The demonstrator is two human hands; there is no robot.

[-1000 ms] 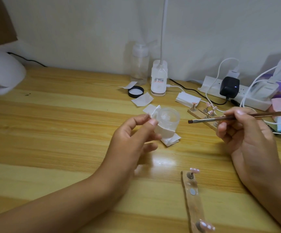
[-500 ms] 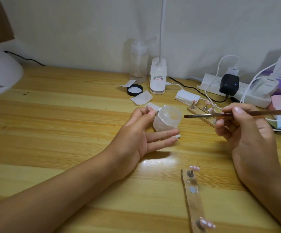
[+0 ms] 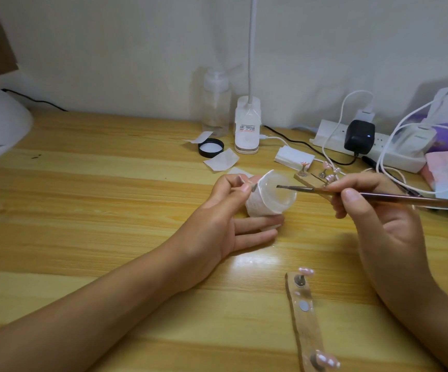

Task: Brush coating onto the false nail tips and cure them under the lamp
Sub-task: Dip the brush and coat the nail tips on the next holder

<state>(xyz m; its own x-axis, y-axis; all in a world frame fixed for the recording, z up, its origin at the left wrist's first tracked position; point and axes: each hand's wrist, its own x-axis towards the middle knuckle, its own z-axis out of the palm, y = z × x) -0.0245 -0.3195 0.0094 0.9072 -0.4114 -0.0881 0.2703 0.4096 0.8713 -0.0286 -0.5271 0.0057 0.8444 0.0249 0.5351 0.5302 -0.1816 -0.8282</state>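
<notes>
My left hand [image 3: 225,218] pinches a small clear jar [image 3: 268,197] wrapped in white tissue, tilted with its mouth toward the right. My right hand [image 3: 378,213] grips a thin brown brush [image 3: 378,196], and the bristle tip sits inside the jar's mouth. A wooden strip [image 3: 304,318] near the front edge carries pink false nail tips [image 3: 306,271] on small stands at both ends. A second strip with more pink tips [image 3: 327,171] lies just behind the brush. The white curing lamp [image 3: 0,124] stands at the far left.
A black jar lid [image 3: 210,148], white paper pads [image 3: 221,159], a clear pump bottle [image 3: 216,103] and a white desk lamp base [image 3: 247,130] stand at the back. A power strip [image 3: 365,146] with chargers and cables, plus cloths, fills the right back corner.
The brush tip has moved left into the jar's mouth. My left hand has tilted the jar toward the brush, with its lower fingers stretched out on the table.
</notes>
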